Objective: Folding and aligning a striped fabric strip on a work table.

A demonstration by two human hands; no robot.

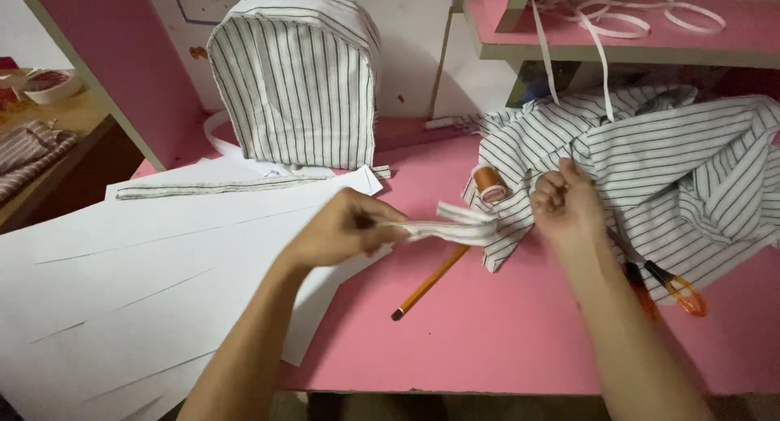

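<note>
My left hand (pixel 345 226) pinches one end of a narrow striped fabric strip (pixel 455 224), folded and held level above the pink table (pixel 504 340). A little to the right, my right hand (pixel 567 206) is closed into a loose fist, its fingers curled; whether it holds a thread or needle is too small to tell. Just behind the strip stands an orange thread spool (pixel 490 184). A yellow pencil (pixel 431 281) lies on the table below the strip.
A striped fabric pile (pixel 682 169) covers the right side, with orange-handled scissors (pixel 678 289) at its edge. A striped backpack-shaped piece (pixel 296 80) stands at the back. White paper sheets (pixel 146 291) and a long strip (pixel 219 187) lie left. White tape (pixel 642 19) sits on a shelf.
</note>
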